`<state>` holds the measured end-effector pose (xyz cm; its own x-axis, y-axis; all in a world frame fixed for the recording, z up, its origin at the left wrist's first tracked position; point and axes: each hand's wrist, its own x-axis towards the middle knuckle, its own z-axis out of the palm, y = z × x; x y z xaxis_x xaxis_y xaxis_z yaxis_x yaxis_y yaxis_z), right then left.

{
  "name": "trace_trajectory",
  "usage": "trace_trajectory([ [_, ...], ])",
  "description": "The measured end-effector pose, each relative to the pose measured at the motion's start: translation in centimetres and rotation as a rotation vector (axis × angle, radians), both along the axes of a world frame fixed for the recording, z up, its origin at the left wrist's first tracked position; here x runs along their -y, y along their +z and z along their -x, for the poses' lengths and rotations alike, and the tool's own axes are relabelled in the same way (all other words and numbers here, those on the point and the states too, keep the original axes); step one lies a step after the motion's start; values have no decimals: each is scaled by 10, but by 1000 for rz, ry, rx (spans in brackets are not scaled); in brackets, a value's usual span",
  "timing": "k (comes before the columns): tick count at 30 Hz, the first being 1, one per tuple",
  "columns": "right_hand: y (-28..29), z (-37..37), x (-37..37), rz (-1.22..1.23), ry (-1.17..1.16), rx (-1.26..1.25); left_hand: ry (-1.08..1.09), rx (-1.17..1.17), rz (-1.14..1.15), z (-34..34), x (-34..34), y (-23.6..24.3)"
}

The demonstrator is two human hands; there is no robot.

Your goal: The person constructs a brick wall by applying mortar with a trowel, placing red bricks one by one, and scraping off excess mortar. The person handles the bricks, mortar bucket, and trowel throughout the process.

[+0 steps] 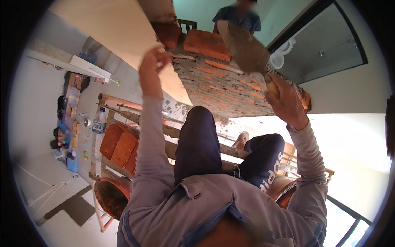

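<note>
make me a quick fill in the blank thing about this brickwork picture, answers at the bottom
1. The right hand grips a ____ by its handle.
2. A clear plastic ____ stands beside the loose bricks.
3. From the person's own viewpoint, those loose bricks lie to the ____ of the knees.

Missing words: trowel; bottle; left.
</note>
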<state>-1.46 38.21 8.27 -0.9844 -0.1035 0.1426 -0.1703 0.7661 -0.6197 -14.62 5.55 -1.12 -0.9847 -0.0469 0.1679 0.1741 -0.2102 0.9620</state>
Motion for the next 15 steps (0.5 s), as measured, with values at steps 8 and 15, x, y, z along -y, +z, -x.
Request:
trace_trajectory([
  [8, -43, 100, 62, -832, 14, -364, -355, -12, 297, -64, -51, -50],
  [15, 5, 113, 55, -933, -18, -78, -131, -402, 716, -29, -58, -32],
])
